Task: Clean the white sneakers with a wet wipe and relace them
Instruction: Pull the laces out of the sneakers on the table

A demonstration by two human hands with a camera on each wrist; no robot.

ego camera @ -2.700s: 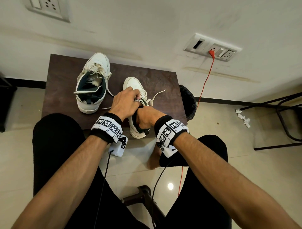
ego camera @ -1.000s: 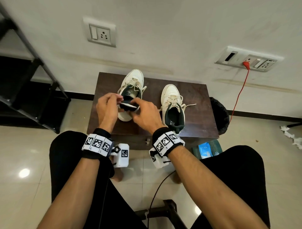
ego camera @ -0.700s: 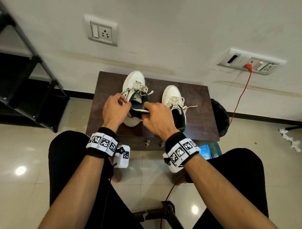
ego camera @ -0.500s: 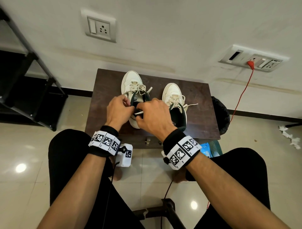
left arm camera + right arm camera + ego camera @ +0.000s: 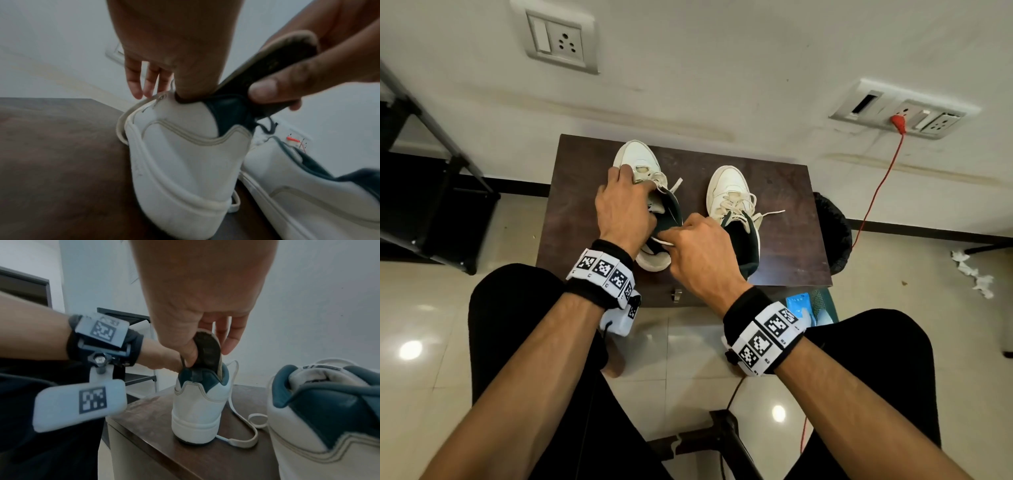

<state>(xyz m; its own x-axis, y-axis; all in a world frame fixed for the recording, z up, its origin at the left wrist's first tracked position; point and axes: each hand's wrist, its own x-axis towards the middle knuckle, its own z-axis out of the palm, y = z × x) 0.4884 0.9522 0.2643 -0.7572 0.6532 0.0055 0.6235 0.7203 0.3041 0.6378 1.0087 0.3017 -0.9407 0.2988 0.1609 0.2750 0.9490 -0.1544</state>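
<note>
Two white sneakers with dark teal lining stand on a small dark brown table [image 5: 578, 205]. My left hand [image 5: 619, 209] grips the left sneaker [image 5: 637, 154] by its side wall, thumb tucked inside the collar and fingers down the outside [image 5: 144, 84]. My right hand [image 5: 698, 246] pinches the heel end of a dark insole [image 5: 277, 61] that sticks up out of this sneaker's [image 5: 197, 402] heel opening; its front part is hidden inside. The insole [image 5: 207, 350] sits between thumb and fingers. The right sneaker [image 5: 729, 185] stands untouched beside it, its laces loose.
A loose lace [image 5: 242, 426] trails on the table between the sneakers. A black bin [image 5: 830, 229] stands at the table's right side, with a blue wipe pack [image 5: 799, 301] below. A red cable [image 5: 876, 192] hangs from the wall socket. A black rack [image 5: 431, 205] stands at left.
Both hands left the right sneaker for the left one. The insole has gone from above its opening down into the collar. My left hand slid forward along the sneaker's side.
</note>
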